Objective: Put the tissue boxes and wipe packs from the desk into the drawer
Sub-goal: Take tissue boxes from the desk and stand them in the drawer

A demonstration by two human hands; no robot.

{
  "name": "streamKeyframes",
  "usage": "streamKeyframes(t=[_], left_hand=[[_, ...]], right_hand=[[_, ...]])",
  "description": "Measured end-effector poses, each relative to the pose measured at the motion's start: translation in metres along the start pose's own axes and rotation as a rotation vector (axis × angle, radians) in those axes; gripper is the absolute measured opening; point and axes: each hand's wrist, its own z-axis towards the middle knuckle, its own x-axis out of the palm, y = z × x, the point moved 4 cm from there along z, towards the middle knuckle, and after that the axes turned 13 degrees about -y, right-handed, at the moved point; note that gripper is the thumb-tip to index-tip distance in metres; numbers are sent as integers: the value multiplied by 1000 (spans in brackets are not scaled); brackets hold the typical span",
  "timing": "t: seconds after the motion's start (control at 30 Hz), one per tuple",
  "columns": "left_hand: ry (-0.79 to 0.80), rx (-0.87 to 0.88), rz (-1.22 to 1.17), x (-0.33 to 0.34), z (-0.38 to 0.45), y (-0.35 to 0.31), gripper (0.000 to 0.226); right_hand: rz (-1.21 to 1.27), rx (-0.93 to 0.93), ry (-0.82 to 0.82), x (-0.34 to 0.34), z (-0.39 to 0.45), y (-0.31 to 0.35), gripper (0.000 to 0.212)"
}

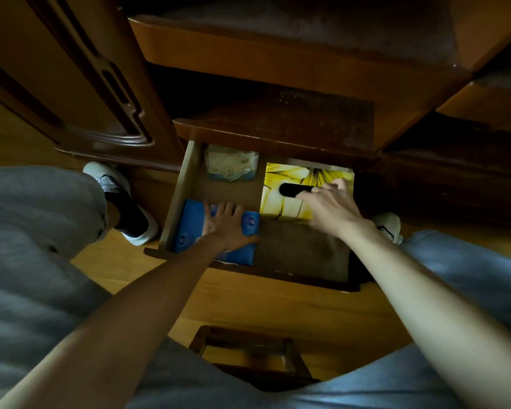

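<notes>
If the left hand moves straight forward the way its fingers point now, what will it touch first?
Probably the pale wipe pack at the back of the drawer. The left hand lies on the blue pack, fingers pointing that way, with bare drawer floor between. Depth is unclear.

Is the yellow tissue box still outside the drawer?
No, the yellow box lies inside the open drawer at its right side, with the right hand resting on it.

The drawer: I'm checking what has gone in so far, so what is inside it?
Inside the drawer: a blue box front left under the left hand, a yellow tissue box back right under the right hand, a pale wipe pack at the back. The shelf above hides the drawer's rear.
</notes>
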Motion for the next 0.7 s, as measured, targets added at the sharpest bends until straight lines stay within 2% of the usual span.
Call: streamKeyframes(t=[0.13,0.27,0.4,0.47,0.6,0.7], left_hand=[[55,32,-46,-2,4,8,96],[91,12,-90,-5,8,8,83],[69,-15,-142,-7,6,10,69],[43,-41,-204,-10,8,7,62],[-29,-1,-401,-18,12,-7,51],[33,20,-584,-17,13,-17,49]], right_hand=[[44,-90,31,-4,-17,22,67],[37,-87,61,11,-37,34,58],[98,-137,215,32,-50,31,68],[171,-104,288,36,-49,24,70],[241,-66,456,41,-49,18,76],[309,-45,523,44,-58,22,71]])
